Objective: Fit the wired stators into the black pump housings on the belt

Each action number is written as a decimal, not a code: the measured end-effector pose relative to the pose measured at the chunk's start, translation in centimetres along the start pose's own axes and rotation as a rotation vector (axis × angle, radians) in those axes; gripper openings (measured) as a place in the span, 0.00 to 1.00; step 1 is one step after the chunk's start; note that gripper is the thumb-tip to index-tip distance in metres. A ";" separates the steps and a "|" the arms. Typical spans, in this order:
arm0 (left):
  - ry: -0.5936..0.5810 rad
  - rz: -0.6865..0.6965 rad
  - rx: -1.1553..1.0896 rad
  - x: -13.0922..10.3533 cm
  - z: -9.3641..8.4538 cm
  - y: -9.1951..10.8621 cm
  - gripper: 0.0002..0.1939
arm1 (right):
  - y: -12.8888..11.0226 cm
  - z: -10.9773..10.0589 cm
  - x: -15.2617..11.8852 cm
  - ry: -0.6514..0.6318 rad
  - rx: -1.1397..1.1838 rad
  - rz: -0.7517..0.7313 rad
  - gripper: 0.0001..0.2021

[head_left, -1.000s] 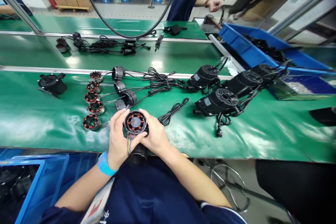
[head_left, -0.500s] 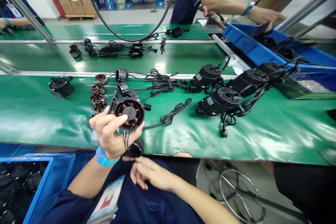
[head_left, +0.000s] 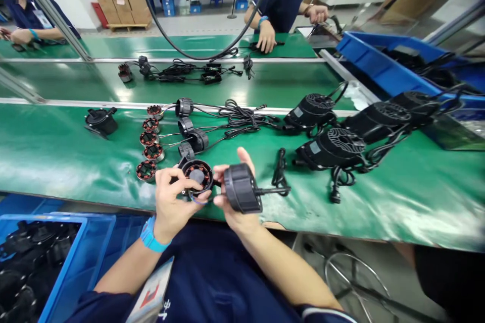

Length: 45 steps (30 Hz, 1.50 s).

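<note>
My left hand [head_left: 176, 199] grips a black motor housing [head_left: 184, 164] whose open end faces me. Inside it sits a ring of copper windings [head_left: 203, 170] around a grey round core [head_left: 196, 176], with a finger resting near the core. Thin coloured wires [head_left: 199, 201] run out of the housing. Beside it, my right hand [head_left: 235, 214] holds a black ribbed end cap [head_left: 242, 188], its cable [head_left: 273, 191] leading off to the right. Several copper-wound stators [head_left: 153, 152] stand in a column behind my left hand, with wires to more black caps [head_left: 197, 140].
Assembled black pumps [head_left: 329, 147] with coiled cords stand to the right, near a blue bin [head_left: 394, 68]. A lone black housing [head_left: 101, 122] sits at left. Another blue crate [head_left: 71, 262] of black parts is at lower left. Across the bench, a co-worker's hand [head_left: 267, 38] touches black parts.
My right hand has come up from my lap and taken hold of the cap. The left hand has lowered the housing slightly rightward. The co-worker's arm has left the blue bin.
</note>
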<state>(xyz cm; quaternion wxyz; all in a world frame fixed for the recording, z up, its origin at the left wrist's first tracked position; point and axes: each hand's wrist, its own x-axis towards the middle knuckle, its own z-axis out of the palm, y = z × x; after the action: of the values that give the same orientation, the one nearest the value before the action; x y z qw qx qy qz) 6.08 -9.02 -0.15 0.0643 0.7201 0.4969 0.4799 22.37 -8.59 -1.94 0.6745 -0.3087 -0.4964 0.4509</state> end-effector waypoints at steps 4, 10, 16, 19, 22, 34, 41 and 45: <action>-0.122 0.049 0.019 0.1 0.1 -0.2 0.13 | -0.2 -0.2 3.4 0.166 -0.207 -0.039 0.39; -0.099 0.179 -0.050 0.0 0.2 -1.8 0.19 | 0.1 -1.8 5.3 -0.035 -0.283 0.035 0.39; -0.064 0.295 -0.131 -0.4 0.4 -2.9 0.13 | 0.6 -2.5 5.5 -0.118 -0.477 -0.103 0.29; -0.107 0.316 -0.118 0.1 0.1 -3.1 0.07 | 0.3 -2.8 5.9 -0.178 -0.566 -0.195 0.33; -0.182 0.379 -0.117 0.8 -0.4 -3.7 0.04 | -0.2 -2.8 6.2 -0.243 -0.668 -0.313 0.33; -0.400 0.326 -0.048 1.6 -3.4 -5.9 0.10 | -2.5 -2.8 5.3 -0.637 -0.812 -0.389 0.28; -0.253 0.105 -0.235 -0.5 -0.6 -4.3 0.28 | -3.0 -2.3 3.6 -0.502 -0.946 -0.477 0.26; -0.142 -0.004 -0.299 -1.3 1.4 -3.4 0.54 | -3.5 -1.9 2.8 -0.519 -0.912 -0.451 0.29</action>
<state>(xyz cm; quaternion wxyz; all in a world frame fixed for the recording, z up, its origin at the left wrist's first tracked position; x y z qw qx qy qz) 4.86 -7.79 -3.67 0.2067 0.7337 0.4153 0.4964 25.48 -7.40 1.56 0.4087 -0.3340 -0.8438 0.0971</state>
